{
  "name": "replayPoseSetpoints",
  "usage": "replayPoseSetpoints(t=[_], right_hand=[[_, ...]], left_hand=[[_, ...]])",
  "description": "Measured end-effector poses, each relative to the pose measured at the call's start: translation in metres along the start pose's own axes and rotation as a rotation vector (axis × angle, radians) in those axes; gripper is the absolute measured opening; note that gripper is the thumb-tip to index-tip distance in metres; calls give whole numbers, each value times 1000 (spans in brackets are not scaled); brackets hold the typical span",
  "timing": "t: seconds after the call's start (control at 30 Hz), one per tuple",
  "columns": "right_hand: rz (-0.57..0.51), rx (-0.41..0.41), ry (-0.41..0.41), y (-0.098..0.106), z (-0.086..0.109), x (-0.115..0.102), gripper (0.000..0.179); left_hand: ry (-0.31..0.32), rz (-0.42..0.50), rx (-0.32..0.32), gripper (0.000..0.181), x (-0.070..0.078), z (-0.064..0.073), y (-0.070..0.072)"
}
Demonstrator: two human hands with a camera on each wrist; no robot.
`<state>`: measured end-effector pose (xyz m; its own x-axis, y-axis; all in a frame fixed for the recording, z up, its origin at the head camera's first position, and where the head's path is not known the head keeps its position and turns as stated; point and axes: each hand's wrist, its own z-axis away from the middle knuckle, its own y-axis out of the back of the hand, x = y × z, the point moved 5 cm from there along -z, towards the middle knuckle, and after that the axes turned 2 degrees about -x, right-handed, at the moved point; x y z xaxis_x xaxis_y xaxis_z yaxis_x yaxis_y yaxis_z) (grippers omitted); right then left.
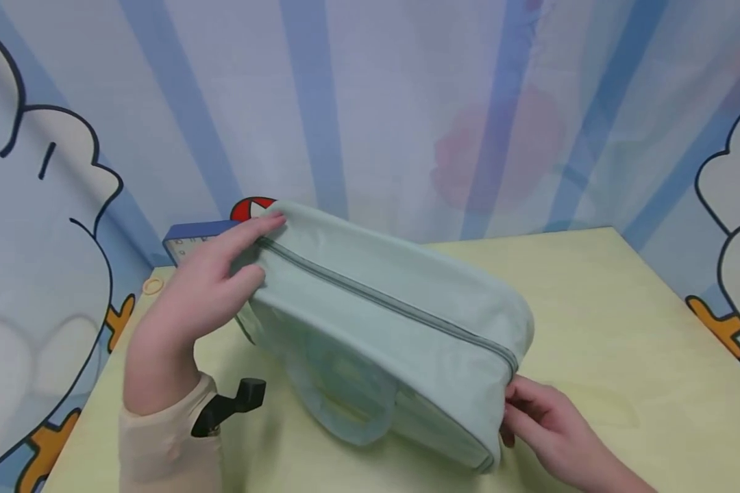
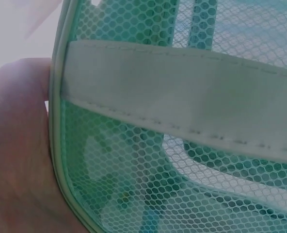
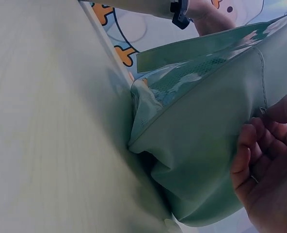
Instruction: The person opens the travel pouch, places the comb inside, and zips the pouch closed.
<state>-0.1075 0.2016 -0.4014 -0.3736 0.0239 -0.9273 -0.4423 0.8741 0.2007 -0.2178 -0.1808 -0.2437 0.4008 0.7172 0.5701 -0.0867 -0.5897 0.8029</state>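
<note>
The pale green bag (image 1: 395,335) slanted between both hands, its long axis running from the left hand (image 1: 203,281) at the far end to the right hand (image 1: 551,428) at the near end, zip (image 1: 370,293) upward. The left held its end between thumb and fingers; the right pinched something small there, mostly hidden by its fingertips. The bag and left hand partly covered a blue-topped box (image 1: 203,230). Bare table (image 1: 598,301) stretched beyond the right hand; the left was nearer the side edge.

A pale, stitched strap (image 2: 177,99) crosses the green mesh bag (image 2: 117,165). Against the bag's piped edge (image 2: 57,150) — the left hand (image 2: 20,145).
</note>
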Motion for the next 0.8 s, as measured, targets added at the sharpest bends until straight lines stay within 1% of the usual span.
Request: replayPoseSetpoints(t=[0.03, 0.13, 0.23, 0.5, 0.6, 0.67, 0.73, 0.8], right_hand=[[6, 23, 37, 1, 0, -1, 32], [-6, 70, 46, 2, 2, -1, 31], [-12, 79, 1, 3, 3, 1, 26], [38, 87, -128, 2, 0, 1, 16], [41, 61, -173, 0, 2, 1, 16], [49, 36, -169, -1, 2, 0, 18], [48, 7, -127, -1, 2, -2, 22], [45, -3, -89, 1, 3, -4, 25]], left_hand=[[-3, 0, 1, 68, 0, 0, 0], [-11, -2, -4, 67, 1, -1, -1], [-19, -3, -7, 66, 1, -2, -2], [-11, -2, 3, 67, 1, -2, -1], [-10, -4, 0, 67, 1, -2, -2], [-11, -8, -1, 67, 1, -2, -2], [-11, -7, -2, 67, 2, -2, -2], [-8, -4, -3, 67, 2, -2, -3]])
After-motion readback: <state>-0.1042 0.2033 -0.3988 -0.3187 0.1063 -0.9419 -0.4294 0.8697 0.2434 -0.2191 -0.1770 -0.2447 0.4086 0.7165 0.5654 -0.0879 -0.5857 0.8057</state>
